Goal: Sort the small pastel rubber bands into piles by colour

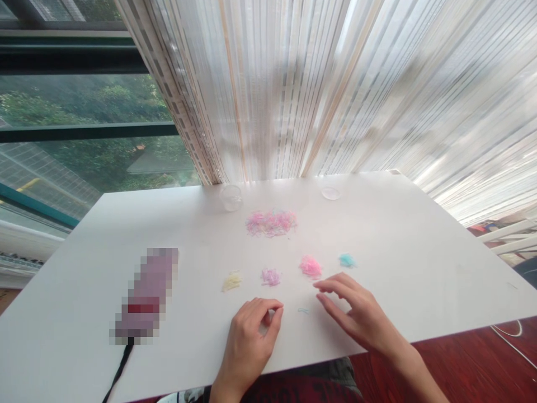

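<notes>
Thumb and forefinger pressed together, my left hand pinches just above the white table; anything between the fingertips is too small to make out. My right hand hovers at the right with thumb and fingers apart, its fingertips close to a small pink pile. Between the hands lies a thin pale-blue piece, looking like a small rubber band. Farther left are a lilac pile and a yellow pile of similar thin pieces. Beyond my right hand sits a blue pile.
A larger mixed, mostly pink heap lies farther back on the white table. Behind it stand a clear plastic cup and a clear lid. A blurred-out purple object with a black cord is at left. Curtains border the back edge.
</notes>
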A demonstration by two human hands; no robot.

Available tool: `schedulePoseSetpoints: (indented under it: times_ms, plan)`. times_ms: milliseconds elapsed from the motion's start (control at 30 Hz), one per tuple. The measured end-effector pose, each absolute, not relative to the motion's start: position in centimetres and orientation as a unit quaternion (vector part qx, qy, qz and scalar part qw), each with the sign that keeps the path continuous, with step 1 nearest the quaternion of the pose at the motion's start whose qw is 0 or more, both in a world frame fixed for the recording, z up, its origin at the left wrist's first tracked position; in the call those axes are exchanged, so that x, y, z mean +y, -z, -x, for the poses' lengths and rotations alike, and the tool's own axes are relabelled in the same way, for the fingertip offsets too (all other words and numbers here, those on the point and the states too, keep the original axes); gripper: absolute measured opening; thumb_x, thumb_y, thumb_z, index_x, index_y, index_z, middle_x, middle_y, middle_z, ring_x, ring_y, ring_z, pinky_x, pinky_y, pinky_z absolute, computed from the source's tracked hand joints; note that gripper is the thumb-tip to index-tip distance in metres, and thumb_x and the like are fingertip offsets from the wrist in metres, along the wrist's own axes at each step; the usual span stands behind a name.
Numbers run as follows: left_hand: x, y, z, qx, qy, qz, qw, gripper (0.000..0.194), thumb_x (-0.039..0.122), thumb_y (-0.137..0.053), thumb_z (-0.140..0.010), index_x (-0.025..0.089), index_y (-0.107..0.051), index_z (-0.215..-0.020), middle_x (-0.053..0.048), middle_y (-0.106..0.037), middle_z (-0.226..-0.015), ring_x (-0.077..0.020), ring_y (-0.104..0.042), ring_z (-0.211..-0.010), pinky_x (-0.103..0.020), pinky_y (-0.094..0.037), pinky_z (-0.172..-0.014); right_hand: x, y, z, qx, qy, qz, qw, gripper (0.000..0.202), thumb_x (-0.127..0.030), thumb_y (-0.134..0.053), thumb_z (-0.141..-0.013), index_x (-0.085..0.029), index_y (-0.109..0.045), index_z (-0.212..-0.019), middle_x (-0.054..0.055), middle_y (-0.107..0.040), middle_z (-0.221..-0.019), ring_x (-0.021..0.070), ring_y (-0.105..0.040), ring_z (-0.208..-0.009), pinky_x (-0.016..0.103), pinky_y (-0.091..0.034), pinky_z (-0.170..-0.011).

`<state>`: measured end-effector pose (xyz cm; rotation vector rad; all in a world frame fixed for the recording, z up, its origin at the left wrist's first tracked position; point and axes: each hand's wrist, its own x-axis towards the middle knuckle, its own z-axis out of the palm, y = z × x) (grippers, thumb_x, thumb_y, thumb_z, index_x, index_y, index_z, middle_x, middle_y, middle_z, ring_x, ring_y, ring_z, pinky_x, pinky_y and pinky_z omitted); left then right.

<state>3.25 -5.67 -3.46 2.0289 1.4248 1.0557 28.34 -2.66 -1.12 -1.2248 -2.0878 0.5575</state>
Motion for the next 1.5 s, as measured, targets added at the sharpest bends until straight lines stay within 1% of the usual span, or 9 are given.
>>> schedulePoseSetpoints:
  times_ms: [100,233,400,567,733,900,1033,1167,1500]
  plan:
    - [-5.6,3.4,-3.3,0.517,-0.373,-0.738,0.22,0.013,0.021,-0.058,-0.101,0.023,-0.07,-0.096,0.001,-0.07,-0.076,-0.0167,-0.064,-0.066,-0.03,-0.052,-0.067,-4.6,2.5,-27.6,-0.805,-0.251,0.454,0.287,0.018,-0.022,-0.064,-0.101,-0.025,-0.068,-0.117,0.008,-0.071,-0.102,0.0235,-0.068,-0.093,0.037,-0.061,-0.08]
    - [-5.6,3.5,-3.2,0.518,-0.366,-0.742,0.216,0.013,0.022,-0.058,-0.102,0.023,-0.07,-0.096,0.0,-0.07,-0.076,-0.0168,-0.064,-0.065,-0.03,-0.052,-0.067,-5.0,3.4,-26.5,-0.81,-0.23,0.467,0.27,0.01,-0.019,-0.059,-0.103,-0.025,-0.067,-0.103,0.006,-0.066,-0.094,0.0229,-0.064,-0.088,0.037,-0.057,-0.075]
    - [-5.7,3.6,-3.2,0.519,-0.366,-0.741,0.218,0.013,0.023,-0.058,-0.103,0.023,-0.069,-0.097,0.0,-0.07,-0.076,-0.017,-0.064,-0.066,-0.03,-0.052,-0.068,-4.6,3.7,-25.8,-0.815,-0.196,0.458,0.296,0.015,-0.014,-0.051,-0.105,-0.024,-0.059,-0.096,0.005,-0.063,-0.09,0.023,-0.059,-0.082,0.037,-0.052,-0.071]
    - [-5.6,3.7,-3.0,0.494,-0.376,-0.75,0.23,0.007,0.024,-0.066,-0.1,0.023,-0.07,-0.105,0.001,-0.072,-0.08,-0.0166,-0.064,-0.066,-0.031,-0.053,-0.07,-4.9,3.8,-25.0,-0.781,-0.257,0.457,0.339,0.016,-0.011,-0.046,-0.105,-0.023,-0.053,-0.098,0.004,-0.062,-0.092,0.0197,-0.06,-0.08,0.032,-0.052,-0.071]
    - [-5.6,3.9,-2.8,0.476,-0.381,-0.756,0.237,0.013,0.025,-0.067,-0.1,0.024,-0.072,-0.112,-0.001,-0.077,-0.089,-0.0158,-0.065,-0.066,-0.031,-0.054,-0.072,-4.8,3.8,-23.6,-0.765,-0.298,0.451,0.349,0.015,-0.013,-0.047,-0.104,-0.024,-0.056,-0.098,0.002,-0.064,-0.087,0.0175,-0.061,-0.076,0.029,-0.053,-0.07]
    - [-5.5,3.6,-2.9,0.47,-0.383,-0.76,0.236,0.009,0.024,-0.065,-0.101,0.023,-0.074,-0.104,-0.001,-0.078,-0.087,-0.0165,-0.065,-0.067,-0.032,-0.053,-0.071,-4.5,4.0,-23.3,-0.767,-0.3,0.443,0.353,0.013,-0.016,-0.05,-0.104,-0.024,-0.058,-0.098,0.002,-0.065,-0.086,0.018,-0.062,-0.076,0.03,-0.053,-0.07]
    - [-5.6,3.7,-3.0,0.477,-0.377,-0.757,0.239,0.014,0.024,-0.061,-0.104,0.022,-0.074,-0.096,-0.002,-0.078,-0.086,-0.0179,-0.067,-0.071,-0.032,-0.053,-0.071,-4.5,3.9,-23.5,-0.769,-0.303,0.436,0.355,0.013,-0.017,-0.051,-0.104,-0.024,-0.06,-0.098,0.003,-0.066,-0.086,0.0182,-0.063,-0.077,0.03,-0.054,-0.07]
    - [-5.6,4.0,-3.0,0.493,-0.381,-0.742,0.247,0.016,0.026,-0.06,-0.105,0.022,-0.074,-0.098,-0.004,-0.078,-0.087,-0.019,-0.069,-0.075,-0.032,-0.055,-0.072,-4.5,4.0,-23.6,-0.764,-0.316,0.425,0.368,0.006,-0.02,-0.059,-0.102,-0.024,-0.062,-0.105,0.003,-0.068,-0.09,0.0181,-0.065,-0.08,0.03,-0.055,-0.074]
    - [-5.8,3.9,-2.9,0.494,-0.393,-0.735,0.249,0.011,0.022,-0.063,-0.103,0.024,-0.074,-0.105,-0.001,-0.078,-0.09,-0.018,-0.07,-0.079,-0.03,-0.055,-0.075,-4.4,4.2,-23.6,-0.755,-0.317,0.421,0.39,0.013,-0.013,-0.059,-0.1,-0.024,-0.066,-0.103,0.003,-0.067,-0.089,0.0168,-0.066,-0.079,0.027,-0.055,-0.072]
